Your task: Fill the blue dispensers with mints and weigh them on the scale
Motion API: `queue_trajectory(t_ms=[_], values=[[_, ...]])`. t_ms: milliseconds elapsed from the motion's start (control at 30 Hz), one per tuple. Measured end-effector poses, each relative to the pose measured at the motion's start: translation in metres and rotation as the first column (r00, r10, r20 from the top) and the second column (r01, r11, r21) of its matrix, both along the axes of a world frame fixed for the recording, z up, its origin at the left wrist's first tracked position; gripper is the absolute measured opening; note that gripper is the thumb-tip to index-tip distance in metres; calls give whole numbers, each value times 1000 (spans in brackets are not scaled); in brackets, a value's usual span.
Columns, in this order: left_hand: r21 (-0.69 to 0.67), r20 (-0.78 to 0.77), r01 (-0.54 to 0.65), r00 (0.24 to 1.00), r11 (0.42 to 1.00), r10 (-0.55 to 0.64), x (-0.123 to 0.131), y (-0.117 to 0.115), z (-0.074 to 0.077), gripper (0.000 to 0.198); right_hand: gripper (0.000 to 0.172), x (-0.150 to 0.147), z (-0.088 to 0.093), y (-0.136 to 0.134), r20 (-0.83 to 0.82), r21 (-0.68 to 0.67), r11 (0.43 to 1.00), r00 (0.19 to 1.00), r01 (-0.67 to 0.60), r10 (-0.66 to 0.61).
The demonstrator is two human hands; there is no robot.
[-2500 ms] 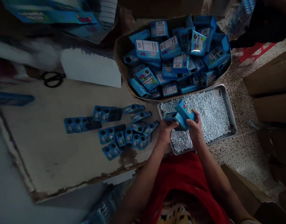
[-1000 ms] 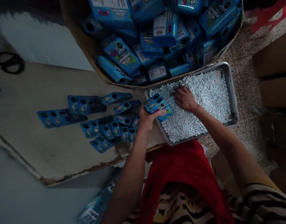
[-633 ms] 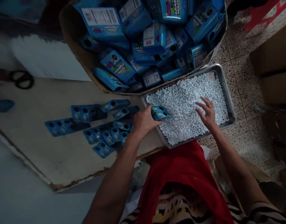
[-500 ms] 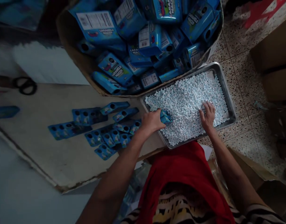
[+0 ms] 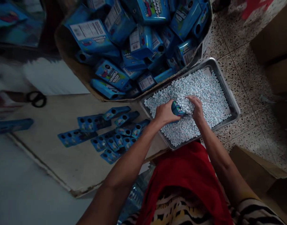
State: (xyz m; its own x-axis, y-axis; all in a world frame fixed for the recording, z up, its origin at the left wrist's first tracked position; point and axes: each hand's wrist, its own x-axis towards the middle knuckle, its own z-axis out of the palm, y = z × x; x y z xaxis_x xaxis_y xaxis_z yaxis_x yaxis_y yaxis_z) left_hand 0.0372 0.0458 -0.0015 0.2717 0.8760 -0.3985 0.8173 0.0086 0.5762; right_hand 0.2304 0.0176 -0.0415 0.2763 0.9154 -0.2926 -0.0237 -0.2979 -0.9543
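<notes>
My left hand (image 5: 164, 113) grips a small blue carton (image 5: 177, 109), held low over the metal tray (image 5: 232, 100) of small white candies (image 5: 208, 92). Cupped against the carton's open end, my right hand (image 5: 195, 107) holds a heap of those candies. Both hands sit over the tray's middle, close to its near side.
A big cardboard box (image 5: 70, 59) heaped with blue cartons (image 5: 112, 75) stands behind the tray. Flat blue unfolded cartons (image 5: 106, 131) lie on the worn board (image 5: 63, 156) at left. Black scissors (image 5: 37, 99) lie far left. Brown boxes (image 5: 272, 43) stand on the speckled floor at right.
My right hand swept across the candies from the tray's right side and came up against the carton with a scoop of them. My left hand tipped the carton toward it.
</notes>
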Motion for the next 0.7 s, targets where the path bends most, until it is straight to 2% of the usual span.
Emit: queue_trajectory(t_ms=[167, 267, 400, 533, 700], values=[[66, 340, -133, 935, 989, 103, -2, -17, 11, 85, 49, -2, 53, 1, -48, 161, 987, 999, -12, 19], [139, 480, -185, 872, 973, 98, 1, -20, 7, 82, 52, -5, 71, 5, -87, 163, 986, 996, 21, -7], [218, 566, -237, 821, 947, 75, 2, -24, -3, 79, 55, -9, 81, 8, -306, 39, 984, 940, 172, -152], [147, 570, -267, 810, 953, 139, -7, -29, -9, 73, 44, -14, 85, 10, -512, -85, 954, 809, 287, -289], [89, 520, -313, 824, 946, 224, -21, -32, -7, 71, 46, -15, 81, 9, -616, -101, 960, 741, 260, -266]])
